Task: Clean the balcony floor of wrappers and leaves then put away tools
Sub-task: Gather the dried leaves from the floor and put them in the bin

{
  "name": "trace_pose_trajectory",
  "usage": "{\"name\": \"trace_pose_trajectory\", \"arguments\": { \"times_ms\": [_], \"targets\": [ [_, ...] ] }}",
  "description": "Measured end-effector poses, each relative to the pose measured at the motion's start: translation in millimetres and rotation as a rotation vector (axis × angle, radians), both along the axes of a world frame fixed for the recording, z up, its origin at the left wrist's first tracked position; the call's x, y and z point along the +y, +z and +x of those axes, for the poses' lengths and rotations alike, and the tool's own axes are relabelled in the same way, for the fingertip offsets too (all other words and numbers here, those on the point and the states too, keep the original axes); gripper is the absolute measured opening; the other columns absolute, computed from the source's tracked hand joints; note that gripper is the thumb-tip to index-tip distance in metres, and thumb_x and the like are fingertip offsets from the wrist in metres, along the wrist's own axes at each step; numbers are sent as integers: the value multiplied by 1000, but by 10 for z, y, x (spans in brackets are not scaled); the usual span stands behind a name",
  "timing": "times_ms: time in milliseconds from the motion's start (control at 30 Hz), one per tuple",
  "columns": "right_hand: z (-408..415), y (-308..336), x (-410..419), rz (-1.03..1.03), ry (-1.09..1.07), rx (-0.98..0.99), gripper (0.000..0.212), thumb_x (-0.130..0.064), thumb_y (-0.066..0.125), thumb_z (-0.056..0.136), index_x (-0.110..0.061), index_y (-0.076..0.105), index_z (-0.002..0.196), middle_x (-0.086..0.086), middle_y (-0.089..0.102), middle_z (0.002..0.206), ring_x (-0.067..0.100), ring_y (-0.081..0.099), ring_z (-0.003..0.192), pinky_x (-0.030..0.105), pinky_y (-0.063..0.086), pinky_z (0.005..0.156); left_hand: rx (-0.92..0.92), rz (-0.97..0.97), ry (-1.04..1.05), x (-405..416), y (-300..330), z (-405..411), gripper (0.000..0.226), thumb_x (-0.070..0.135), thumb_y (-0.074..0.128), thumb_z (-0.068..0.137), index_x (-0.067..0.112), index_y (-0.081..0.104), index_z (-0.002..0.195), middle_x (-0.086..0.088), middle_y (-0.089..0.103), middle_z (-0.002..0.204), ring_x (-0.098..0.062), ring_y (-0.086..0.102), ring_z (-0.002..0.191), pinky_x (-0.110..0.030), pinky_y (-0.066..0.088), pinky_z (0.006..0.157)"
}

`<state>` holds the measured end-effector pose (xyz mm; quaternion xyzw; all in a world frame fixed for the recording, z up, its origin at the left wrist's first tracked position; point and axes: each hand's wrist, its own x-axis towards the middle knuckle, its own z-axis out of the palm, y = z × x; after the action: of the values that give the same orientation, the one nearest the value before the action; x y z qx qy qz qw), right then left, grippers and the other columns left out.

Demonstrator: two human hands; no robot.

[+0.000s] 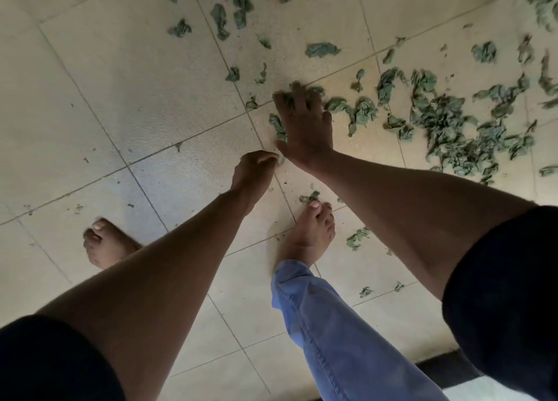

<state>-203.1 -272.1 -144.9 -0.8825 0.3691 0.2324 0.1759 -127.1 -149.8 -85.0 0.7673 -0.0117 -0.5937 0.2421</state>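
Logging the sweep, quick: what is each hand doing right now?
Left hand: fingers curled, pinching a small leaf scrap, though the scrap is barely visible.
Right hand: open, fingers spread flat over the leaves on the floor.

We're looking at a tiled home floor, indoors or on a balcony, hard to say which. Large pale beige square floor tiles (pixel 99 77) with thin dark grout lines run across the view, crumpled green dried leaves (pixel 447 120) lie scattered over them, and a person's bare foot (pixel 308 234) stands on them.
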Motion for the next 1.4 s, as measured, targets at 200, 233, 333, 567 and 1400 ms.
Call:
{"name": "trace_pose_trajectory", "arguments": {
  "times_ms": [200,233,333,567,1400],
  "targets": [
    [56,-12,-71,-84,238,-29,51,5,64,79,-6,55,128,23,43,144,47,45,128,53,51,88,25,73,51,-11,-122,-8,31,21,50,100,20,71,123,1,74,111,-22,68,110,-42,58,95],
    [32,3,-97,-90,275,-24,49,6,69,75,-5,59,122,23,48,137,46,50,123,51,52,83,36,94,74,-4,-146,-15,31,21,50,101,18,70,125,0,74,113,-21,68,110,-40,58,95],
    [-64,12,-197,-24,306,-47,39,11,66,76,-1,60,112,22,51,126,45,52,117,47,55,73,97,140,152,-41,-150,-66,30,23,53,103,14,68,127,-4,73,118,-23,68,112,-40,57,97],
    [-381,274,-390,225,-522,-414,24,6,62,80,-10,77,89,7,72,94,20,66,87,35,55,78,296,152,338,-373,39,-140,39,27,39,109,10,57,139,-11,66,134,-28,64,120,-41,54,101],
    [-268,2300,261,62,-345,-344,23,-5,71,83,-14,71,104,4,73,96,24,71,81,27,45,55,638,-153,923,-949,1018,-199,41,22,40,103,6,61,71,-8,61,70,-26,64,69,-36,53,76]
  ]
}}
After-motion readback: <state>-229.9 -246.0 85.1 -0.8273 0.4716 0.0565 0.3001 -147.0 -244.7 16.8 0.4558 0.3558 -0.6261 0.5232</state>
